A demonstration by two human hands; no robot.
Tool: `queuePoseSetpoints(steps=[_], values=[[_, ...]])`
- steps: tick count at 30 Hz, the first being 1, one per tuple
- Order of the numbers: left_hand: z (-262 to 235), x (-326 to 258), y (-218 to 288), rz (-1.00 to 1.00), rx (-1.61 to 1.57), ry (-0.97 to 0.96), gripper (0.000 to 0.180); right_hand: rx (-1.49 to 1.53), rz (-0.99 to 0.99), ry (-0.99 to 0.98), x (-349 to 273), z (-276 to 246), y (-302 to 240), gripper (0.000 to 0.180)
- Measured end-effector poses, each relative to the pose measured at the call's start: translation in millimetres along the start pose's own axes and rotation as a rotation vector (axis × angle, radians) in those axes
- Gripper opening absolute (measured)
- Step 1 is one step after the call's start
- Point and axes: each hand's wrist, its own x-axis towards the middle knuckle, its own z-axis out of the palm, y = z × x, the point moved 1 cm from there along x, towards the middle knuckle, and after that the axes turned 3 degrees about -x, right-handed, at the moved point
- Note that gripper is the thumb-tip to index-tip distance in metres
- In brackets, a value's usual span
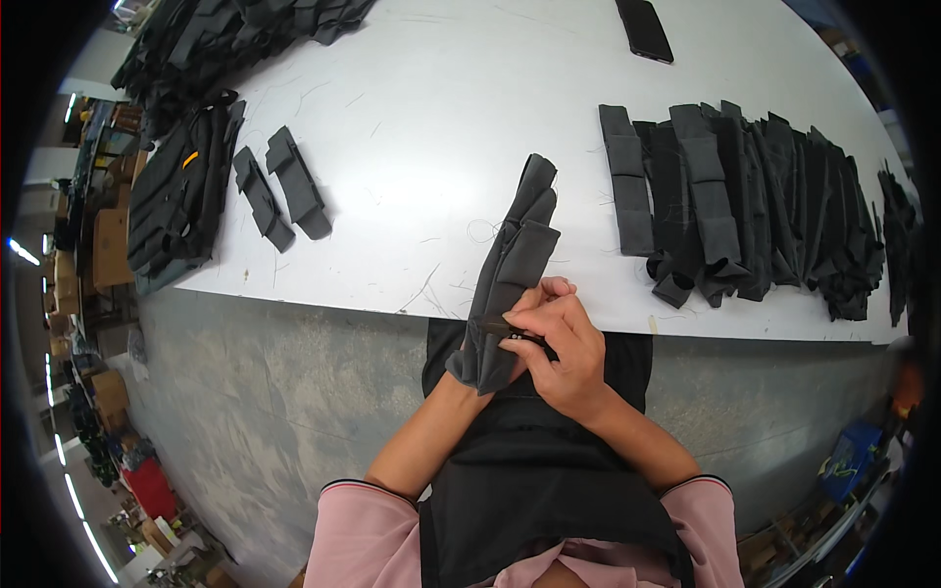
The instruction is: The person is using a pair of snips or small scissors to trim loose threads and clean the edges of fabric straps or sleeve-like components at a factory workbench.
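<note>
A dark grey padded fabric strip [510, 263], sewn in overlapping folded sections, stands slantwise in front of my body at the table's near edge. My left hand [556, 287] supports it from behind, mostly hidden, with fingertips showing past its right side. At the strip's lower part, my right hand [569, 355] pinches a small dark tool [524, 338] that looks like thread snips. Its tip touches or nearly touches the fabric; I cannot tell which. Loose threads hang beside the strip's left edge.
Many similar strips [701, 171] lie in a row on the white table [421, 127] at right. Two more strips [297, 184] lie at left, beside a black bag [186, 186]. A dark fabric heap [216, 44] fills the far left; a phone [645, 29] lies at the back.
</note>
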Motion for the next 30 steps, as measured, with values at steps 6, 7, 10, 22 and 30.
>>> queuePoseSetpoints(steps=[6,7,10,22,30], values=[[7,1,1,-0.048,-0.590,0.109,0.018,0.020,0.011,-0.022,0,-4,1,0.028],[7,0,-2,-0.095,-0.766,0.145,0.017,0.018,0.011,-0.021,0,-3,1,0.028],[2,0,-6,-0.148,-0.842,0.168,0.019,0.000,-0.031,-0.017,0,-1,-1,0.027],[-3,-6,50,-0.364,-0.686,0.512,0.054,0.549,0.619,-0.116,7,-7,9,0.025],[-14,7,64,-0.296,-0.771,0.184,0.057,0.546,0.643,-0.237,-20,-18,13,0.021]])
